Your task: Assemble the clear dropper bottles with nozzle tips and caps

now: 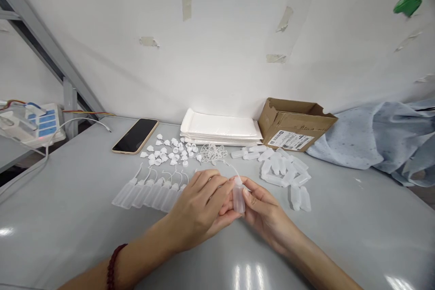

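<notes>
Between my hands, upright above the table, is a small translucent squeeze bottle (239, 199) with a white strap curving up from its neck. My right hand (263, 206) grips it, thumb on its right side. Curled against its left side, my left hand (207, 201) has its fingers at the neck; the fingertips are partly hidden. To the left, a row of bottles with straps (149, 192) lies on the table, its right end behind my left hand. Behind my hands is a tangle of white straps (213, 152). Loose white caps (168, 152) lie left of it, plain bottles (283, 165) right.
A black-screened phone (136, 136) lies at the back left. White padded envelopes (222, 128) are stacked by the wall, beside an open cardboard box (295, 122). Light blue cloth (370, 136) spreads over the right back edge. A power strip (44, 122) with cables is at far left.
</notes>
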Demonstrator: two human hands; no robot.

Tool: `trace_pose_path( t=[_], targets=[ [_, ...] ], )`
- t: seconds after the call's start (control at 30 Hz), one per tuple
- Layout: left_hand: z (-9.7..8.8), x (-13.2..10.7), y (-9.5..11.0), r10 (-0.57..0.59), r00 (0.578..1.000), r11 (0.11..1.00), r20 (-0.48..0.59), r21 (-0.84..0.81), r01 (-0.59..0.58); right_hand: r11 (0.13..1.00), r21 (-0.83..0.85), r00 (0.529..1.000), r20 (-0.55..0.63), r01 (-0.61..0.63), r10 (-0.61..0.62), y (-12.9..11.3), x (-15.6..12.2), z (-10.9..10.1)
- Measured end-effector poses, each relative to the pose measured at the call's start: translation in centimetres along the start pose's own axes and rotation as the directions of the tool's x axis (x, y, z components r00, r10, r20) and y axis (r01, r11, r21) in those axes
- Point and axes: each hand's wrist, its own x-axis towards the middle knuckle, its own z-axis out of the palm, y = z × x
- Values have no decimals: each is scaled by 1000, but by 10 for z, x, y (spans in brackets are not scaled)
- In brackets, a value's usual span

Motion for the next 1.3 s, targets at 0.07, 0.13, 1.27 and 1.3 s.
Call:
trace_pose_path(
  t=[0.07,0.13,1.27,1.3],
  targets=[
    [0,1,0,5,1000,1000,-20,7,-5,1000,3,1000,-4,-8,8,0,0,0],
    [0,1,0,-4,1000,1000,-27,-7,4,1000,27,1000,14,-10,10,0,0,0],
    [1,-4,-6,12,991,998,137,-66,-3,924,-364,974,-141,116,-178,-2,-2,-1],
    [1,-4,-6,11,990,998,138,-66,-2,927,-359,976,-140,107,-166,-2,-2,-1]
  ],
)
